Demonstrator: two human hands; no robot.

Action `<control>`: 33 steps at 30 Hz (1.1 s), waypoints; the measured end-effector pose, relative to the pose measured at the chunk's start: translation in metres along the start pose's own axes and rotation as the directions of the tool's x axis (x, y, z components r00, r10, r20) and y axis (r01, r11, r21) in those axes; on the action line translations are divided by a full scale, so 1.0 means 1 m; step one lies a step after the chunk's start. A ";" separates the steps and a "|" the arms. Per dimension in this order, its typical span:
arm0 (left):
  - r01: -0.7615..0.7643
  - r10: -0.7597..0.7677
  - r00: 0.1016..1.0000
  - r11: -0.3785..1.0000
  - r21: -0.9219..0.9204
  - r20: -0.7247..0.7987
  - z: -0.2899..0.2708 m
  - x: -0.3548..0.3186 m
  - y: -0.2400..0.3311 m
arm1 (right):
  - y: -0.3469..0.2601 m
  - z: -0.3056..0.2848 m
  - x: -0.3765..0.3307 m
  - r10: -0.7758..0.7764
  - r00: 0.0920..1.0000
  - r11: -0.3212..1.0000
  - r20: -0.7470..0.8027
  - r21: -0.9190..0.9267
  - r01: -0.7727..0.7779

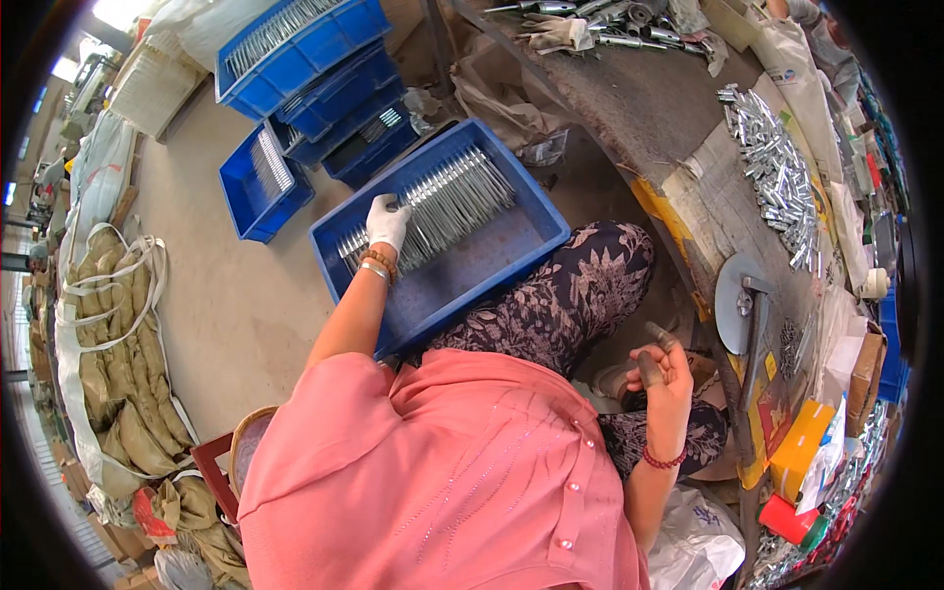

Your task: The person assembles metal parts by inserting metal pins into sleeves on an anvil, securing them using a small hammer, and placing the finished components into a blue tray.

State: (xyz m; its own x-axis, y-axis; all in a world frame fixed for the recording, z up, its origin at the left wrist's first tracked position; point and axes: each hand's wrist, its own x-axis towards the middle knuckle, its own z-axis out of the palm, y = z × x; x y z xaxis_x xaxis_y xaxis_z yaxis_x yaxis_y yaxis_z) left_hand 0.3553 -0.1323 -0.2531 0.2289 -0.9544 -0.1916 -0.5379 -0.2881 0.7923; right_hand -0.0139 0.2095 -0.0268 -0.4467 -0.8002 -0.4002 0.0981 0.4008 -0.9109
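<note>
My left hand (387,222), in a white glove, reaches into a blue plastic bin (442,313) propped by my lap. Its fingers curl against a row of slim silvery metal rods (447,208) lined up side by side there; the fingertips are partly hidden. Raised over my right knee, my right hand (665,372) has bent fingers held apart, with dark covers on some fingertips. Nothing shows between them. A red bead bracelet circles that wrist.
Stacked blue bins (305,79) with more rods stand beyond, next to a smaller blue bin (264,182). On the right, a worn workbench (629,108) carries a heap of metal sleeves (777,162) and a round grey disc (737,303). A large sack (118,354) sits left.
</note>
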 end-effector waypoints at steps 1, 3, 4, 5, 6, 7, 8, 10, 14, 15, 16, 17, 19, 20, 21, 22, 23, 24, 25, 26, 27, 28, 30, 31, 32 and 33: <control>-0.011 0.012 1.000 0.999 0.053 -0.003 0.001 -0.003 0.010 | 0.003 -0.003 0.000 0.002 1.000 1.000 -0.016 -0.002 -0.002; -0.012 0.015 1.000 0.983 0.182 -0.019 -0.003 -0.018 0.038 | 0.008 -0.007 0.000 0.009 0.999 1.000 -0.036 0.001 -0.009; -0.018 0.021 1.000 0.982 0.186 -0.016 -0.006 -0.022 0.039 | 0.010 -0.009 0.000 0.021 0.999 1.000 -0.027 0.010 -0.021; -0.034 0.056 0.995 0.968 0.249 -0.081 -0.010 -0.024 0.040 | 0.011 -0.012 0.000 0.032 0.999 0.999 -0.021 0.020 -0.032; -0.114 0.140 0.987 0.956 0.271 -0.079 0.014 -0.021 0.057 | 0.009 -0.015 -0.016 0.005 0.993 1.000 -0.118 0.023 -0.002; -0.181 0.203 0.974 0.964 0.196 -0.099 0.015 -0.023 0.066 | 0.008 -0.015 -0.014 0.028 0.994 1.000 -0.110 0.013 -0.027; -0.252 0.265 0.957 0.961 0.116 -0.117 0.013 -0.025 0.076 | 0.007 -0.015 -0.013 0.051 0.993 0.999 -0.110 0.004 -0.050; -0.445 0.450 0.877 0.893 0.066 -0.167 0.009 -0.025 0.101 | 0.009 -0.014 -0.003 0.086 0.994 0.996 -0.072 0.035 -0.084; -0.579 0.608 0.794 0.750 -0.320 -0.010 0.037 -0.074 0.236 | 0.007 -0.010 -0.001 -0.010 0.999 0.999 -0.033 0.040 0.011; -0.636 0.704 0.709 0.666 -0.391 0.045 0.047 -0.094 0.270 | 0.012 -0.009 0.000 -0.054 0.998 0.998 -0.043 0.041 0.055; -0.765 0.829 0.558 0.535 -0.359 0.046 0.059 -0.110 0.300 | 0.011 -0.007 -0.002 -0.061 0.995 0.997 -0.081 0.049 0.065; -0.740 0.846 0.493 0.530 -0.414 0.202 0.069 -0.131 0.332 | 0.011 -0.006 -0.002 -0.078 0.995 0.997 -0.067 0.019 0.079; -0.810 0.897 0.287 0.414 -0.415 0.336 0.102 -0.156 0.382 | 0.008 -0.006 -0.005 -0.112 0.993 0.994 -0.049 0.005 0.112; -0.805 0.889 0.244 0.409 -0.430 0.388 0.129 -0.161 0.397 | 0.008 -0.008 -0.008 -0.121 0.990 0.993 -0.074 0.009 0.122; -0.775 0.872 0.181 0.411 -0.479 0.456 0.161 -0.159 0.410 | 0.008 -0.010 -0.010 -0.138 0.988 0.990 -0.068 -0.007 0.138; -0.824 0.863 0.162 0.385 -0.416 0.478 0.181 -0.170 0.426 | 0.010 -0.013 -0.012 -0.152 0.986 0.988 -0.069 -0.021 0.151; -0.874 0.860 0.148 0.345 -0.343 0.489 0.200 -0.177 0.440 | 0.013 -0.015 -0.013 -0.151 0.984 0.988 -0.093 -0.026 0.150; -0.915 0.855 0.134 0.300 -0.268 0.501 0.218 -0.182 0.451 | 0.012 -0.019 -0.015 -0.156 0.981 0.988 -0.115 -0.021 0.154; -0.915 0.856 0.105 0.283 -0.288 0.506 0.235 -0.185 0.458 | 0.011 -0.023 -0.019 -0.154 0.981 0.988 -0.121 -0.022 0.152; -0.937 0.851 0.149 0.284 -0.203 0.504 0.248 -0.190 0.462 | 0.012 -0.027 -0.024 -0.149 0.980 0.989 -0.128 -0.022 0.148; -0.952 0.846 0.191 0.284 -0.116 0.497 0.261 -0.192 0.467 | 0.011 -0.029 -0.027 -0.144 0.976 0.989 -0.161 -0.013 0.144; -0.944 0.785 0.222 0.321 -0.074 0.578 0.269 -0.190 0.471 | 0.011 -0.032 -0.030 -0.161 0.973 0.987 -0.165 -0.020 0.160; -0.951 0.807 0.200 0.296 -0.087 0.556 0.277 -0.179 0.470 | 0.007 -0.040 -0.037 -0.164 0.966 0.986 -0.197 -0.023 0.163; -0.945 0.801 0.185 0.304 -0.122 0.569 0.273 -0.178 0.470 | 0.003 -0.045 -0.042 -0.200 0.962 0.979 -0.184 -0.082 0.188; -0.937 0.796 0.171 0.314 -0.155 0.581 0.267 -0.178 0.470 | -0.003 -0.049 -0.045 -0.234 0.958 0.967 -0.167 -0.140 0.212; -0.910 0.796 0.161 0.349 -0.225 0.583 0.261 -0.170 0.466 | -0.019 -0.052 -0.052 -0.249 0.950 0.966 -0.186 -0.113 0.231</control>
State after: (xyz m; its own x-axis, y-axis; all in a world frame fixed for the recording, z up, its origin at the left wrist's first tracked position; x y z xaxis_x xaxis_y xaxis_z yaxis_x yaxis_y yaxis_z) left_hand -0.1456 -0.1244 -0.0026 -0.8645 -0.4289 0.2621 -0.2132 0.7852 0.5814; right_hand -0.0386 0.2668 0.0163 -0.6143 -0.7775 -0.1347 -0.1091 0.2528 -0.9614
